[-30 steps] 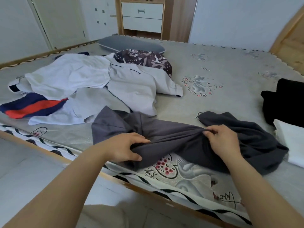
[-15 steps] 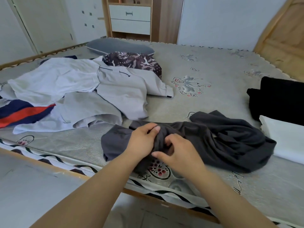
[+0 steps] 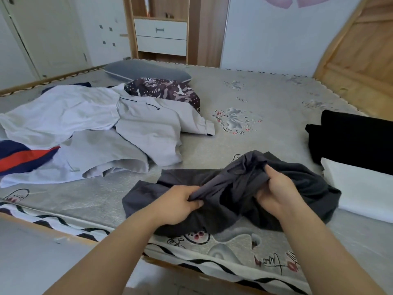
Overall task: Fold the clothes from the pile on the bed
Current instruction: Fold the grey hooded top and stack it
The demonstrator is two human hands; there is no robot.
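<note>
Bedroom: a grey patterned bed (image 3: 265, 133) with a wooden frame, a drawer unit (image 3: 161, 37) at the far wall. The unfolded pile (image 3: 89, 128) of pale clothes lies on the bed's left; a black folded garment (image 3: 357, 139) and a white one (image 3: 361, 188) sit at the right. The dark grey garment (image 3: 302, 188) lies bunched and creased at the near edge. Your left hand (image 3: 176, 204) pinches a fold of it; your right hand (image 3: 278, 188) is curled into its cloth. Since half a second ago, your hands have separated and the right has lifted the bunch higher.
</note>
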